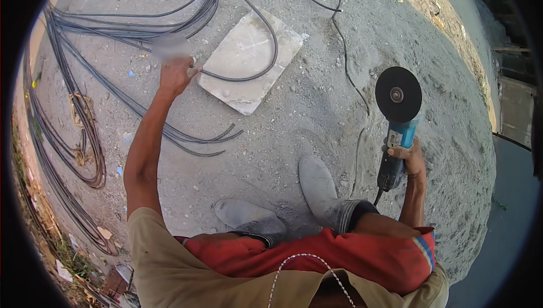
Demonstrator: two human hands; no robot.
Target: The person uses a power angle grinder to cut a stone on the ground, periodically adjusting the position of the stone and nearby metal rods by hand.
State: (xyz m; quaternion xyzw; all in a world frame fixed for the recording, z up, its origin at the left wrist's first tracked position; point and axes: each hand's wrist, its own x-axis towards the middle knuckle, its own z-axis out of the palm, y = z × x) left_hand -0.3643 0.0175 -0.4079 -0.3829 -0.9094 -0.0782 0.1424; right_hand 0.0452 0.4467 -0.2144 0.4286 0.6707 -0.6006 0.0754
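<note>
My left hand (176, 76) is closed around the end of a dark steel rebar (270, 59), at the left edge of a pale stone slab (243, 65). From there the bar curves across the slab and back up toward the far side. A blurred patch hides what lies just beyond that hand. On the right, my right hand (408, 155) grips an angle grinder (393, 158) by its blue and black body. Its dark cutting disc (398, 94) points away from me, above the ground and apart from the rebar. Whether the disc spins I cannot tell.
Bundles of bent rebar (90, 164) lie along the left side, with loose bar ends (212, 139) in front of my boots (251, 215). A black cable (344, 48) runs over the dusty ground from the far side toward the grinder. A grey surface (512, 206) borders the right.
</note>
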